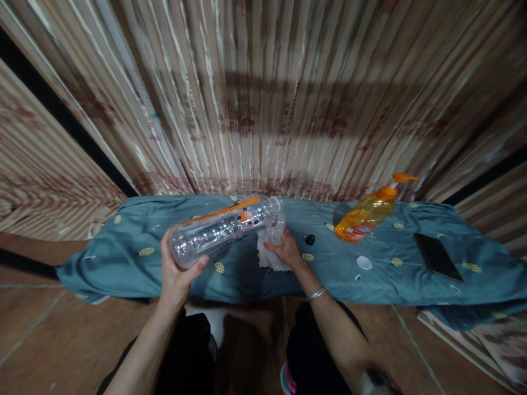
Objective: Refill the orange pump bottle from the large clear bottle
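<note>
A clear plastic bottle [214, 233] with an orange label strip lies tilted across the front of me, its mouth up and to the right. My left hand [177, 280] is wrapped round its base. At the mouth end, my right hand [286, 252] pinches a white tissue [267, 257] that is pressed against the bottle's neck and hangs down over the cloth. Right of that hand is a small black round piece [309, 240], perhaps a cap. The fingers behind the tissue are partly hidden.
A teal patterned cloth [239, 280] covers the narrow table. To the right stand an orange pump bottle of liquid [360, 222], a white round lid [364, 263] and a dark phone [438, 257]. Striped curtains [263, 109] hang behind, with black poles [69, 120] at the sides.
</note>
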Demonstrator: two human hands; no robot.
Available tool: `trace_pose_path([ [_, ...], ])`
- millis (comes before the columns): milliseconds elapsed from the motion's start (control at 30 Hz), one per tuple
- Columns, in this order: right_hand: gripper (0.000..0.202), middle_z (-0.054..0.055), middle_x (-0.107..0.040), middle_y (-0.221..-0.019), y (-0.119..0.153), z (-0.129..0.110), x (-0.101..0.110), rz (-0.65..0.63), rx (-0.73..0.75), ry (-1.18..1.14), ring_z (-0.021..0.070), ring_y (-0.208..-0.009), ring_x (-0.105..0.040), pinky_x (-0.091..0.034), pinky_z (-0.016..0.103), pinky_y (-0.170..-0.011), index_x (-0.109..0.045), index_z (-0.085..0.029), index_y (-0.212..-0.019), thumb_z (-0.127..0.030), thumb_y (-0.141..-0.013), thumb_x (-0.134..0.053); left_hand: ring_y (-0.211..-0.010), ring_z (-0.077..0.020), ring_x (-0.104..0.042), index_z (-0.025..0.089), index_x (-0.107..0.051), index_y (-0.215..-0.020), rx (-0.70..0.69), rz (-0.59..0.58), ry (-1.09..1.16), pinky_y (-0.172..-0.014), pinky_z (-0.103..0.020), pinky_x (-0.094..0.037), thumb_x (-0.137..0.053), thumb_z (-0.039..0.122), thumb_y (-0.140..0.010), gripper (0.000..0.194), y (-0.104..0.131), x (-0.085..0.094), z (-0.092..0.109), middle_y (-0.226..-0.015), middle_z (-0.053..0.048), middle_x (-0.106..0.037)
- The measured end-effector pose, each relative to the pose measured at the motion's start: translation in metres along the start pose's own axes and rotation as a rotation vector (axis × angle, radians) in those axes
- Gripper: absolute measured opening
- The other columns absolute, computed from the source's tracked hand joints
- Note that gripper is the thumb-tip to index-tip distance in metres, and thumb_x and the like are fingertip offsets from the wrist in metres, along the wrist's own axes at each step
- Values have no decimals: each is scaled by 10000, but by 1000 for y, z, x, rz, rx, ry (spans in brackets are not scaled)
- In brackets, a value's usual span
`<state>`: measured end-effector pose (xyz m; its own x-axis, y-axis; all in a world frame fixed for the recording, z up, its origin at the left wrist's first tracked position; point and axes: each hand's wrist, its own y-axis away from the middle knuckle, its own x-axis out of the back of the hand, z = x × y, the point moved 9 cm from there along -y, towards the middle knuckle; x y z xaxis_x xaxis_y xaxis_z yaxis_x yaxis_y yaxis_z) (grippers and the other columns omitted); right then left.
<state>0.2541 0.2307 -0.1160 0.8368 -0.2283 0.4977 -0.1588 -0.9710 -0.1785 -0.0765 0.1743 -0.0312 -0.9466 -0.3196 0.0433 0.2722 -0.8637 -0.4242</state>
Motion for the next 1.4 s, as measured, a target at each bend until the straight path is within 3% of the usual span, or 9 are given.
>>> trace_pose_path([
  [100,613,86,-775,-1257,-1,0,4,-2,-10,18,286,-1155,-759,-597,435,-1030,-631,-232,-1249,-225,-670,-831,-1303,-379,-626,248,-512,-1395,69,-4,49,-1097,-539,-535,-978,547,-519,1036,1,0,-1,-1419,-153,-603],
  [367,625,45,-815,-1069,-1,6,7,-30,-22,31,304,-1009,-796,-633,426,-912,-627,-246,-1251,-236,-669,-853,-1214,-360,-665,254,-549,-1334,40,4,-15,-986,-488,-600,-964,564,-522,964,5,4,1,-1352,-124,-624],
  [567,538,34,-807,-1003,-1,8,10,-29,-5,50,309,-953,-795,-641,434,-864,-647,-253,-1166,-292,-673,-856,-1166,-334,-691,284,-478,-1472,28,-55,-22,-967,-469,-610,-953,555,-569,1056,11,-2,-6,-1350,-113,-617],
  [867,542,55,-799,-1091,-2,10,7,-43,19,33,326,-1048,-779,-626,471,-948,-645,-249,-1182,-284,-682,-852,-1142,-343,-697,256,-599,-1319,39,13,35,-928,-457,-628,-983,552,-513,940,11,-1,-7,-1299,-112,-655],
  [1133,570,94,-803,-1128,0,8,5,-78,-12,71,330,-1068,-785,-619,469,-969,-606,-214,-1236,-279,-720,-838,-1123,-326,-704,278,-570,-1383,49,-7,10,-891,-430,-637,-980,546,-524,989,8,1,-5,-1348,-106,-636],
  [1300,620,124,-789,-1224,3,4,4,-107,7,83,336,-1117,-779,-610,472,-1000,-585,-214,-1297,-276,-739,-848,-1173,-331,-692,266,-522,-1473,99,1,29,-966,-448,-613,-982,525,-551,1062,9,3,5,-1385,-116,-617],
  [1400,665,134,-791,-1236,5,2,3,-120,11,73,341,-1141,-774,-609,478,-1013,-581,-208,-1324,-314,-737,-873,-1192,-338,-688,237,-542,-1400,111,18,37,-996,-455,-603,-997,515,-484,1060,6,8,6,-1365,-126,-634],
])
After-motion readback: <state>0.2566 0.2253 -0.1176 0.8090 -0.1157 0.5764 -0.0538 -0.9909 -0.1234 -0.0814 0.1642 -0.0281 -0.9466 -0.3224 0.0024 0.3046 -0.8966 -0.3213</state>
